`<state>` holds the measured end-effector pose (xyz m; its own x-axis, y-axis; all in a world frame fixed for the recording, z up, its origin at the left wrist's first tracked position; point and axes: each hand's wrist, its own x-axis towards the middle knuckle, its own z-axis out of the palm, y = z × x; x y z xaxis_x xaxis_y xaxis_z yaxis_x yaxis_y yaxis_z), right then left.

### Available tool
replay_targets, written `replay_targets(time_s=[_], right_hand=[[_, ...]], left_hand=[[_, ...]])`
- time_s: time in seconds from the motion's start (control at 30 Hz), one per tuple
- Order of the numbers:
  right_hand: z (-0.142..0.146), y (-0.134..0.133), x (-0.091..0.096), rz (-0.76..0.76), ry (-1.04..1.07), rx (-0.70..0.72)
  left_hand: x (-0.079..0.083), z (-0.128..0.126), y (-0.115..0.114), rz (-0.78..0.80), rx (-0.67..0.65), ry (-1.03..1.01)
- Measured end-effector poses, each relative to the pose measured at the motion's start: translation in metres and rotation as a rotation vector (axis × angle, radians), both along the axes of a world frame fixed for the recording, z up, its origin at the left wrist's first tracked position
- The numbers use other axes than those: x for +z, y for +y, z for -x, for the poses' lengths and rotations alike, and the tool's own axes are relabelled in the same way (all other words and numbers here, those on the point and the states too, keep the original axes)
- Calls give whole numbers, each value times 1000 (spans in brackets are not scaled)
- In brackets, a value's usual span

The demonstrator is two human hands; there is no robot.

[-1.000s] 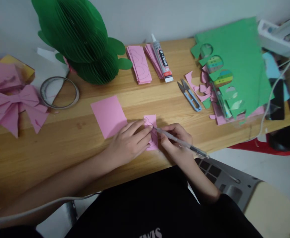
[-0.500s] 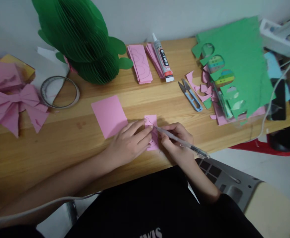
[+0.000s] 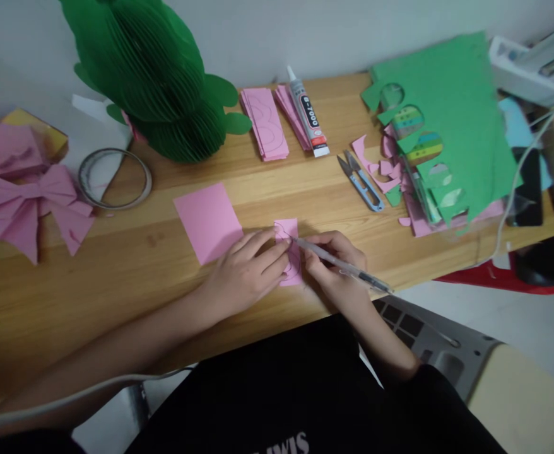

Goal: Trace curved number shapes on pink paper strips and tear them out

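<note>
A small pink paper strip (image 3: 290, 252) lies on the wooden table (image 3: 116, 277) near its front edge, with a curved pen line on it. My left hand (image 3: 246, 272) lies flat on the strip's left side, fingers stretched out and pressing it down. My right hand (image 3: 336, 265) is closed round a clear pen (image 3: 341, 267), whose tip touches the strip near its top. A larger pink paper square (image 3: 207, 221) lies just left of my left hand.
A green honeycomb paper cactus (image 3: 154, 75) stands at the back. Beside it lie stacks of pink strips (image 3: 264, 123), a glue tube (image 3: 308, 113), thread snips (image 3: 359, 181), pink scraps and green sheets (image 3: 452, 113). A tape ring (image 3: 114, 178) and pink bows (image 3: 21, 202) sit left.
The pen tip has crept slightly along the strip's upper part; both hands stay in place. The view has shifted a little.
</note>
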<state>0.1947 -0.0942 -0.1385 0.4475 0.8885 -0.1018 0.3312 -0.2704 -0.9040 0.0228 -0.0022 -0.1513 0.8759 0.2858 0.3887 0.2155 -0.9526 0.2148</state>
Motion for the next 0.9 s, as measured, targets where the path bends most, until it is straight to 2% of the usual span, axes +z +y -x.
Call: replay_targets(time_s=[0.13, 0.4, 0.9], right_hand=[[2, -6, 2, -22, 36, -91], [1, -7, 5, -2, -7, 31], [0, -3, 11, -5, -16, 111]], left_hand=[[-1, 1, 0, -1, -15, 25], [2, 1, 1, -35, -15, 23], [3, 0, 3, -78, -21, 14]])
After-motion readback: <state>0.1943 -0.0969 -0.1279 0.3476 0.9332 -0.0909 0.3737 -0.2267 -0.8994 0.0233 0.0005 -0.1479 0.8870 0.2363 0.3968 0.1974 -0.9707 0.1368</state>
